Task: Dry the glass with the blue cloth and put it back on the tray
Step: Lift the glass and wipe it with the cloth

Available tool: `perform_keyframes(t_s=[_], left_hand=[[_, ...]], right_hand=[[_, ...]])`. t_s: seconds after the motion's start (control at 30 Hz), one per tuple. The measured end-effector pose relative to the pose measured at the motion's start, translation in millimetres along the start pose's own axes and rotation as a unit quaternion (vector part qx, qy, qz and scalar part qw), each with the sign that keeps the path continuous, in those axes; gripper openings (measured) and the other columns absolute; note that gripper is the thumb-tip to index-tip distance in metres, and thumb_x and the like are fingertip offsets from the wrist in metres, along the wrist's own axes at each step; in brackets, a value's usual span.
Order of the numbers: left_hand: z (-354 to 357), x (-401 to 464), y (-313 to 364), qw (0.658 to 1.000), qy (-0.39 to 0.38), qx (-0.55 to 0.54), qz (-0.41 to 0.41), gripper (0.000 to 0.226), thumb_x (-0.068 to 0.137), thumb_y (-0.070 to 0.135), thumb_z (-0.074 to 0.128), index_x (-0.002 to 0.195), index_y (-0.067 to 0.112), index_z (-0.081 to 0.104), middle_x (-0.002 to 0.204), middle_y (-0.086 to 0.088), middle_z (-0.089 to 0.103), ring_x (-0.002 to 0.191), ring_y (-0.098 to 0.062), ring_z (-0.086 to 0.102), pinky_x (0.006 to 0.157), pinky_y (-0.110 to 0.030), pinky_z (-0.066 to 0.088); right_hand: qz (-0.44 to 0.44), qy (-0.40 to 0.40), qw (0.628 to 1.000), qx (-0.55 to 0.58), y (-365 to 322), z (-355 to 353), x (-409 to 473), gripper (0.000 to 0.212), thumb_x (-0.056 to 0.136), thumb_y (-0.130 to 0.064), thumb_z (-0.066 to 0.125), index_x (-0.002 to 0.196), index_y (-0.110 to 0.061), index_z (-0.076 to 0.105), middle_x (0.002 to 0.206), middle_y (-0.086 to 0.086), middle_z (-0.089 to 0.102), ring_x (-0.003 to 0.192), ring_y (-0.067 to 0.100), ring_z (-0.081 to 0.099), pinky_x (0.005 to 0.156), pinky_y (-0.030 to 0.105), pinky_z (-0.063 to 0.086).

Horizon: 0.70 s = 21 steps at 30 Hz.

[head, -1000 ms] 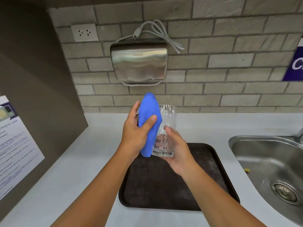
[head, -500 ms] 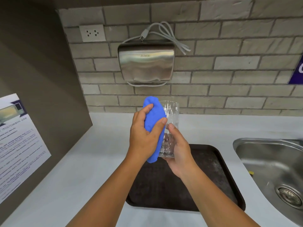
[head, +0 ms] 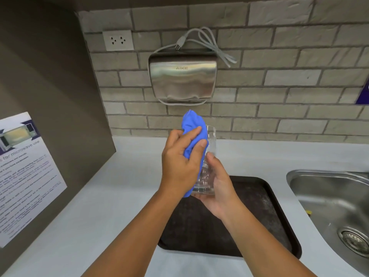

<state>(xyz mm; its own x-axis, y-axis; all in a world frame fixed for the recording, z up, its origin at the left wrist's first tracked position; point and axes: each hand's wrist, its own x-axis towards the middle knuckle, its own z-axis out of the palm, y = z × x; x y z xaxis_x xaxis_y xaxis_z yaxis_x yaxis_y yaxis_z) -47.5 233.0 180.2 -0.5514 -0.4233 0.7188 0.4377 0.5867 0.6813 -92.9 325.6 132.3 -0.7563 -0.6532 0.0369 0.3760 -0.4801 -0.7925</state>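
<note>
A clear drinking glass [head: 210,148] is held upright in the air above the far edge of a dark brown tray [head: 265,220]. My right hand [head: 217,184] grips the glass around its base and lower side. My left hand [head: 180,166] is closed on a blue cloth [head: 192,126] and presses it against the left side of the glass. The cloth covers most of that side and sticks up above the rim. The tray lies flat on the pale counter with nothing on it.
A steel sink [head: 335,206] is set into the counter [head: 111,196] at the right. On the brick wall hang a metal hand dryer [head: 182,76] and a socket [head: 118,40]. A dark side panel with a printed notice [head: 26,172] stands at the left.
My left hand has wrapped further around the glass with the cloth, fingers curling over it. The glass stays held above the tray; the view has shifted slightly.
</note>
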Motion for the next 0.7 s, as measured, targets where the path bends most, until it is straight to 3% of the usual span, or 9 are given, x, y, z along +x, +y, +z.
perform_keyframes(t_s=[0.17,0.23,0.3,0.37,0.43,0.53,0.6,0.7], left_hand=[[6,12,-2,0.994,0.007,-0.031,-0.103,0.021,0.089,0.02,0.068,0.108,0.018,0.074,0.095,0.003,0.061,0.083,0.01,0.057,0.075,-0.001,0.04],[10,14,-4,0.987,0.009,-0.046,-0.151,0.017,0.09,0.022,0.066,0.104,0.02,0.075,0.097,0.008,0.065,0.084,0.011,0.06,0.072,0.0,0.041],[12,15,-8,0.976,0.016,-0.058,-0.209,0.013,0.091,0.027,0.064,0.097,0.024,0.075,0.088,0.011,0.067,0.078,0.001,0.063,0.065,-0.003,0.044],[11,15,-15,0.964,0.027,-0.073,-0.254,0.016,0.092,0.031,0.061,0.083,0.029,0.074,0.073,0.009,0.067,0.067,-0.011,0.063,0.06,-0.015,0.05],[11,13,-18,0.954,0.017,-0.092,-0.284,0.023,0.092,0.033,0.06,0.073,0.034,0.072,0.069,0.003,0.066,0.063,-0.02,0.061,0.064,-0.037,0.056],[11,8,-21,0.944,0.008,-0.098,-0.315,0.027,0.093,0.036,0.057,0.075,0.022,0.071,0.072,-0.008,0.065,0.064,-0.029,0.059,0.071,-0.054,0.056],[12,3,-24,0.941,0.007,-0.1,-0.324,0.029,0.095,0.037,0.054,0.08,0.017,0.07,0.075,-0.011,0.067,0.066,-0.03,0.062,0.07,-0.051,0.058],[12,-5,-25,0.952,0.014,-0.096,-0.29,0.023,0.096,0.037,0.053,0.089,0.026,0.071,0.072,0.008,0.07,0.066,-0.012,0.066,0.061,-0.028,0.054]], right_hand=[[0.021,0.017,0.999,0.047,5,-2,-1,0.051,0.073,-0.053,0.075,0.111,-0.017,0.076,0.107,0.012,0.076,0.093,0.031,0.074,0.081,0.049,0.058],[0.028,0.029,0.997,0.061,8,-4,-3,0.052,0.074,-0.052,0.074,0.112,-0.016,0.076,0.108,0.013,0.076,0.093,0.032,0.075,0.079,0.048,0.059],[0.027,0.034,0.997,0.069,9,-7,-4,0.057,0.07,-0.052,0.077,0.112,-0.015,0.075,0.107,0.014,0.076,0.092,0.032,0.075,0.08,0.048,0.059],[0.02,0.027,0.997,0.072,9,-11,-5,0.054,0.068,-0.052,0.077,0.107,-0.015,0.076,0.103,0.014,0.077,0.089,0.032,0.075,0.08,0.047,0.06],[0.018,0.022,0.997,0.077,9,-15,-5,0.045,0.07,-0.053,0.075,0.098,-0.017,0.08,0.098,0.013,0.077,0.087,0.031,0.076,0.08,0.048,0.06],[0.018,0.012,0.997,0.076,6,-19,-6,0.044,0.073,-0.055,0.072,0.096,-0.018,0.081,0.095,0.012,0.077,0.086,0.03,0.075,0.085,0.049,0.056],[0.02,0.001,0.997,0.076,5,-20,-7,0.047,0.071,-0.055,0.073,0.098,-0.018,0.08,0.097,0.013,0.077,0.088,0.031,0.074,0.084,0.049,0.057],[0.023,-0.004,0.997,0.075,4,-23,-10,0.05,0.068,-0.056,0.076,0.1,-0.018,0.079,0.1,0.013,0.077,0.091,0.032,0.075,0.081,0.048,0.058]])
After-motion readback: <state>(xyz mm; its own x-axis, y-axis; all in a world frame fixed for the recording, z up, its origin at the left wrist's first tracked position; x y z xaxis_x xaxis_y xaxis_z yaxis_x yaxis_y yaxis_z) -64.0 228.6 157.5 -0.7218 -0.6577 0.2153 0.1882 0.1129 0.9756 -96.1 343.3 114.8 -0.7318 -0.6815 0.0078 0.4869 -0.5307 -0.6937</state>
